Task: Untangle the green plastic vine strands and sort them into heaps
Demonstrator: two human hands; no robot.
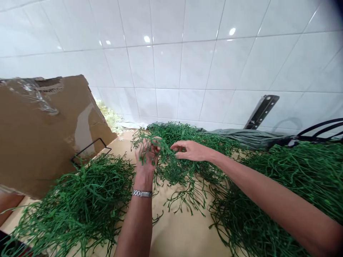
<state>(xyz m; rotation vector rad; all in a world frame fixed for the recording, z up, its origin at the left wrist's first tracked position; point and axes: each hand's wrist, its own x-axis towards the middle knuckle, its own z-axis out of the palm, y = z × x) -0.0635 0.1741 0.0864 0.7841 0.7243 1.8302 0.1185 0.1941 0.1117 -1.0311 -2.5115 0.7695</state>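
My left hand [148,152] is closed around a small bunch of thin green stems [146,141] with forked tips. They look like artificial plant stems, and some strands cover the fingers. To its right, my right hand [191,150] reaches in with thumb and forefinger curved and a gap between them. Its fingertips meet strands on the right side of the bunch. Beneath and behind both hands lies a loose heap of the same green stems [182,134]. A few loose stems [187,196] are spread on the tan tabletop [177,232] nearer to me.
Large green piles lie at left [91,200] and right [300,178]. A cardboard box [50,132] stands at left beside a black wire handle [89,148]. Pale yellow pieces [112,116], dark cloth [241,137] and a black metal bar [261,112] are along the tiled wall [166,67].
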